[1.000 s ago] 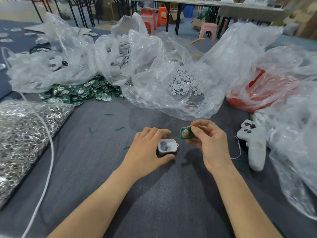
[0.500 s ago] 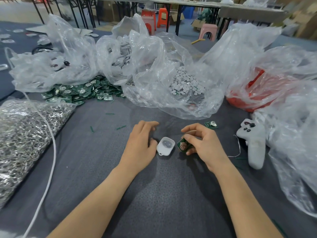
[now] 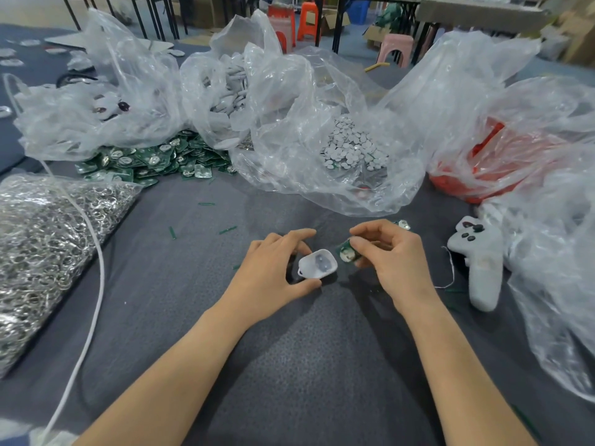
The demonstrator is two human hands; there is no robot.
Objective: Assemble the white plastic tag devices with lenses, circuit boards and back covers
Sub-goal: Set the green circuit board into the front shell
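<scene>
Both forearms reach in from the near edge, wrists low over the grey cloth [image 3: 306, 365]. My left hand [image 3: 273, 272] lies palm down and cupped: thumb laid along the near edge of the shell [image 3: 317, 263], fingers curved over its far side, so the shell is held between them. The shell sits on the cloth at centre, hollow side up, with a dark lens showing in its floor. My right hand [image 3: 396, 262] is raised a little, knuckles up, fingers bent inward; thumb and forefinger pinch a green board [image 3: 346, 252] by its right end. The board is tilted, its lower corner just beside the shell's right rim; whether they touch, I cannot tell. Another board [image 3: 404, 224] peeks out behind the right fingers. Far left, a heap of boards [image 3: 151, 159] spills from under clear bags. A bag of white discs [image 3: 351, 149] lies straight ahead, a bag of metal rings [image 3: 48, 236] to the left with a white cord [image 3: 93, 284] across it, and a white controller [image 3: 479, 262] to the right.
</scene>
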